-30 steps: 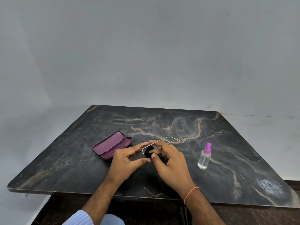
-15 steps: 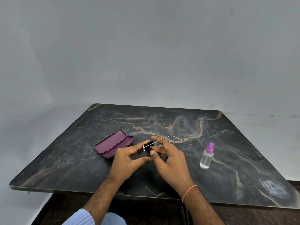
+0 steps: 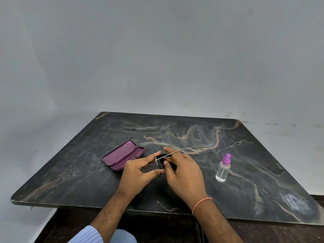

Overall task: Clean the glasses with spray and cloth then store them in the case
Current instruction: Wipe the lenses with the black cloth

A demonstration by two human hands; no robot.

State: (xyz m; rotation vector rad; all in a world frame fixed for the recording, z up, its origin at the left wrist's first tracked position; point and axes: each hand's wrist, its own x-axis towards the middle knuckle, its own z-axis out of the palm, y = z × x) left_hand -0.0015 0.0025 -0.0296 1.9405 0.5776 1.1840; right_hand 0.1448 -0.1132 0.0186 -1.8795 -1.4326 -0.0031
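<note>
Both hands are up over the table (image 3: 87, 172) mid-wipe: left hand (image 3: 140, 172) pinches the glasses (image 3: 158, 163) by the lens rim, right hand (image 3: 182, 171) pinches a dark cloth (image 3: 169, 161) against the lens. Arms stick out unfolded toward the far side (thin wire, looks bendy), so I reckon rubbing too hard could twist the frame. Case (image 3: 122, 155) lies open just left, spray (image 3: 223, 168) stands to the right, an elbow swing could tip it

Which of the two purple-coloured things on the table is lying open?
The glasses case, left of the hands, lies open flat, its lid folded back and nothing visible inside. The spray bottle on the right only has a purple cap and stands upright.
</note>
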